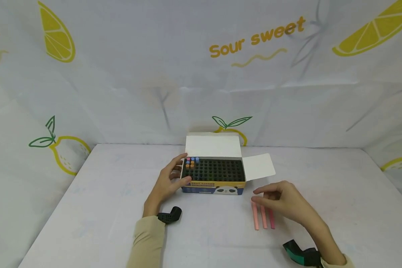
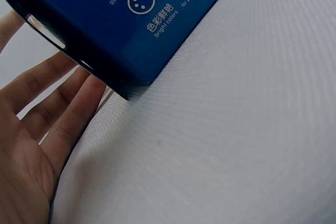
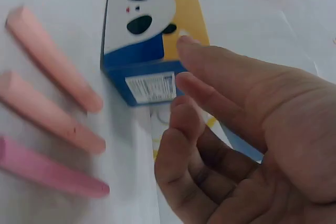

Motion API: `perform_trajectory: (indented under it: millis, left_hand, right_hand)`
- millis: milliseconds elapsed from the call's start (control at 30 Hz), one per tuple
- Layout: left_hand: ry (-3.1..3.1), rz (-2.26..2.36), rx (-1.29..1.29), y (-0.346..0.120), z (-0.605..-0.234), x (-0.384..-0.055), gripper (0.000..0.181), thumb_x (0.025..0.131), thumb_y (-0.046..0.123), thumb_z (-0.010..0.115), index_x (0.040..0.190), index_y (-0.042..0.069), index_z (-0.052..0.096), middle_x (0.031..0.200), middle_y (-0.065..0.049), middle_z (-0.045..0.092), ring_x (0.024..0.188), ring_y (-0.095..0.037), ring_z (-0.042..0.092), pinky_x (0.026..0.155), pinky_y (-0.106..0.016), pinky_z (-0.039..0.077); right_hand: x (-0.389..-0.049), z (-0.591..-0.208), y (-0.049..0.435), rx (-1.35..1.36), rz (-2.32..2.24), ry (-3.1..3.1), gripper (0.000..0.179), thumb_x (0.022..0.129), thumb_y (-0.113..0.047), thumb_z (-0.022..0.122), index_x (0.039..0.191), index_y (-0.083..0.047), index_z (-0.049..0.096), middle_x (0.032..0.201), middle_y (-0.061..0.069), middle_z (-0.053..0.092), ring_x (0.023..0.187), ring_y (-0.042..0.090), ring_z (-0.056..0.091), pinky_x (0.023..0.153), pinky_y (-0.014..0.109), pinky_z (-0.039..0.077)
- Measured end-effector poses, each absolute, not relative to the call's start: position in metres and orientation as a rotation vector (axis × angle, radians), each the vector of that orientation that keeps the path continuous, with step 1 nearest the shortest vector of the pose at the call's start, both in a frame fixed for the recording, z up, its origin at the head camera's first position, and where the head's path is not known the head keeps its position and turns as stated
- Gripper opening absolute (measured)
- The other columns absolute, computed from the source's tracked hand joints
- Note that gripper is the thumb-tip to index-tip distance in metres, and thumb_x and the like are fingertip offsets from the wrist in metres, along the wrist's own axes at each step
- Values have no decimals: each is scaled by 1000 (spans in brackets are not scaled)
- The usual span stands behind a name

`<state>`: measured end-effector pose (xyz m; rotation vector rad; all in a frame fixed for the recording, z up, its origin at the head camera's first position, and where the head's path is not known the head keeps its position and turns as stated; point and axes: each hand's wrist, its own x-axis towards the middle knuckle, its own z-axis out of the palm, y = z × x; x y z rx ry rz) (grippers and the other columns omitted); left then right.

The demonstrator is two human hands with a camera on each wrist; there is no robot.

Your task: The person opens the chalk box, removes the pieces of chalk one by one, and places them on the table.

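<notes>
A blue and yellow chalk box with a panda face lies on the white table, lid and side flap folded out. Its black holder has many holes, with several blue, orange and pink chalks in the back left corner. My left hand holds the box's left end, thumb at the front corner and fingers around the far side. Two peach-pink chalk sticks and one deeper pink stick lie side by side right of the box. My right hand hovers at their far ends, thumb and forefinger apart with nothing between them.
A white lid flap stands up behind the box, and a side flap sticks out to its right. Behind the table hangs a white cloth printed with lemons. Each wrist wears a black camera mount.
</notes>
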<state>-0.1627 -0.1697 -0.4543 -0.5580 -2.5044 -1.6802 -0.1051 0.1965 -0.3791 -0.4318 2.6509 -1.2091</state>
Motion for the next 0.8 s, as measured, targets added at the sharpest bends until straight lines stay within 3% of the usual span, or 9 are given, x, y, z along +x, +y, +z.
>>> perform_trajectory:
  millis: [300,600,800]
  left_hand:
    - [-2512,-1684,-549,-170,-455,-163,72,89,37,75,154,34,44,130,-14,61,109,-24,62,94,-42,56]
    - [-2511,-1691,-545,-170,-454,-163,73,89,37,76,154,33,44,131,-15,61,107,-25,64,93,-43,56]
    - [-2517,-1681,-538,-169,-454,-163,73,89,37,76,154,33,44,131,-14,61,109,-24,62,93,-40,56]
  right_hand:
    - [-105,-376,173,-524,-1311,2583,31,88,-24,81,109,-2,79,68,5,65,53,6,54,50,23,46]
    - [-110,-370,147,-627,-1435,2662,22,88,-18,81,105,-4,80,73,-1,70,58,1,56,53,22,49]
    - [-121,-367,126,-661,-1569,2684,24,90,-15,79,109,-1,79,75,5,72,58,5,56,52,23,47]
